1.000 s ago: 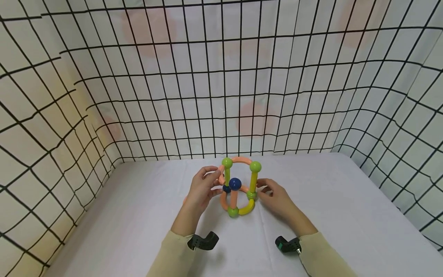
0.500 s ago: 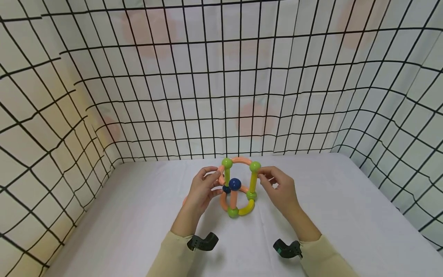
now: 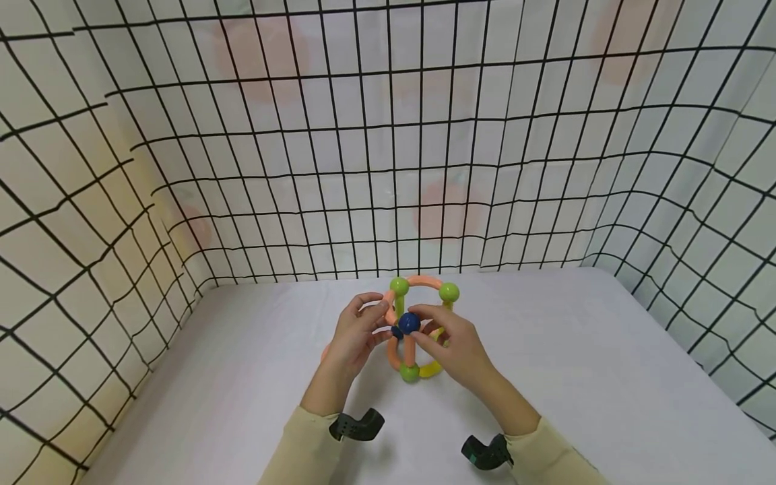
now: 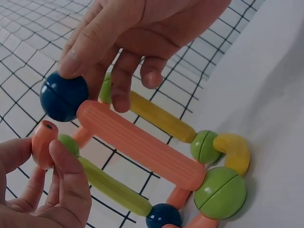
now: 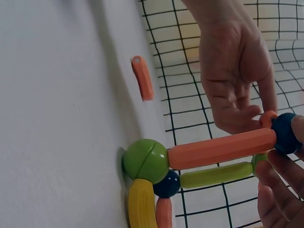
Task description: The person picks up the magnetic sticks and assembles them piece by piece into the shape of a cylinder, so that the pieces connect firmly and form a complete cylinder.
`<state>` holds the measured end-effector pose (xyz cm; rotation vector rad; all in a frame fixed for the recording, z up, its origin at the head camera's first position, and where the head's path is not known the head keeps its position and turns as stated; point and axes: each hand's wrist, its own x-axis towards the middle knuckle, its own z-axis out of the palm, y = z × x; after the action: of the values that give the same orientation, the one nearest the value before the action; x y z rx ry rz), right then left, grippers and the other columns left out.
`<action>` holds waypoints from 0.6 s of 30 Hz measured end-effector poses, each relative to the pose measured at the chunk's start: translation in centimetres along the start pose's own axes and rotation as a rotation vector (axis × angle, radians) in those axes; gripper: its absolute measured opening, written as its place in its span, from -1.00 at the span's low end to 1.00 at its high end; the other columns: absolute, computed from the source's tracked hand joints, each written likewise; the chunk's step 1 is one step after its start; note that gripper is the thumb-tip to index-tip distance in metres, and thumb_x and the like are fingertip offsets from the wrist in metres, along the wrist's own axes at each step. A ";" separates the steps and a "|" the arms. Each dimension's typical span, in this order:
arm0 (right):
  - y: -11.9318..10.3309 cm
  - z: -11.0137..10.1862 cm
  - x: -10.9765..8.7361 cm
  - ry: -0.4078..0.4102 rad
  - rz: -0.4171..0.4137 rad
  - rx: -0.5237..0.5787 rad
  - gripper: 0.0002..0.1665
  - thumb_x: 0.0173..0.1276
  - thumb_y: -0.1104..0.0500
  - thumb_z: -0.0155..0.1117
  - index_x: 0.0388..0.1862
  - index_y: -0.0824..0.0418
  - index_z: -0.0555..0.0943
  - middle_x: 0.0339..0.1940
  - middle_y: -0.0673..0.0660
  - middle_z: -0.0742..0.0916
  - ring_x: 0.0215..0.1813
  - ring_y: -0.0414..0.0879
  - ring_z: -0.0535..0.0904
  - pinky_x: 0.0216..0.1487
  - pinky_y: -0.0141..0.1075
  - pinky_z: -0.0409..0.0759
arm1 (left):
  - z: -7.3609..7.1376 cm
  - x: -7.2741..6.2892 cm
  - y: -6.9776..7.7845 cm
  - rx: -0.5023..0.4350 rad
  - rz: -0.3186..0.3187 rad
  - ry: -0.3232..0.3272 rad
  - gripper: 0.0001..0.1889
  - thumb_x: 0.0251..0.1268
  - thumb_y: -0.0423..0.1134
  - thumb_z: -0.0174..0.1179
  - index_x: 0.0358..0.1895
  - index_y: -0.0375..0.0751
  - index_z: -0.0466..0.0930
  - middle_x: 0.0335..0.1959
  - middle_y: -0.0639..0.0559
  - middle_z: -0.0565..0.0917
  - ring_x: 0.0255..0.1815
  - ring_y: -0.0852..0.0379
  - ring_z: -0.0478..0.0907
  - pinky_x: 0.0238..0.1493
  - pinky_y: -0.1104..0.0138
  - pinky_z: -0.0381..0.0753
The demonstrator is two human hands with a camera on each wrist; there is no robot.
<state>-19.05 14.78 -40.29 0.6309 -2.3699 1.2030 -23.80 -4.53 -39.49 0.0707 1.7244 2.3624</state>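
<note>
A frame of magnetic rods and balls stands on the white table (image 3: 545, 377) between both hands. My left hand (image 3: 354, 330) pinches a curved orange rod (image 4: 42, 149) by the frame's left side; its hollow end faces the blue ball in the left wrist view. With thumb and finger, my right hand (image 3: 457, 347) pinches that blue ball (image 3: 409, 322), which caps an upright orange rod (image 4: 142, 145). Green balls (image 3: 449, 292) top the two rear posts, bridged by an orange arc (image 3: 424, 280). A yellow curved rod (image 4: 235, 152) and a green ball (image 4: 220, 192) form part of the base.
A loose orange rod (image 5: 144, 78) lies on the table to the left, mostly hidden behind my left hand in the head view. Behind and beside the table hangs a white cloth wall with a black grid (image 3: 388, 168).
My right hand has gone from beside the lower right post up to the right post's upper end, then left to the blue ball. The left hand stays almost still with the curved rod.
</note>
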 end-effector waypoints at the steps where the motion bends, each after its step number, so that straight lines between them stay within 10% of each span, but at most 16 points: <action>1: -0.1 0.1 0.0 0.000 -0.003 0.007 -0.53 0.31 0.16 0.43 0.21 0.08 0.61 0.04 0.00 0.75 -0.19 -0.20 0.64 -0.31 -0.40 0.62 | 0.0 0.0 0.0 -0.001 0.002 -0.004 -0.64 0.45 -0.20 0.20 0.19 -0.18 0.39 -0.31 0.08 0.62 -0.30 0.19 0.64 -0.35 0.41 0.66; 18: -0.6 0.3 -0.1 -0.005 -0.016 0.013 -0.54 0.31 0.18 0.43 0.19 0.09 0.61 0.03 0.01 0.75 -0.21 -0.20 0.62 -0.33 -0.42 0.59 | 0.0 0.0 -0.1 -0.006 -0.007 -0.008 -0.61 0.44 -0.17 0.21 0.22 -0.20 0.37 -0.31 0.07 0.62 -0.29 0.20 0.64 -0.35 0.42 0.66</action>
<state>-18.67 14.27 -40.11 0.6568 -2.3583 1.2128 -23.78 -4.48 -39.54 0.0724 1.7114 2.3590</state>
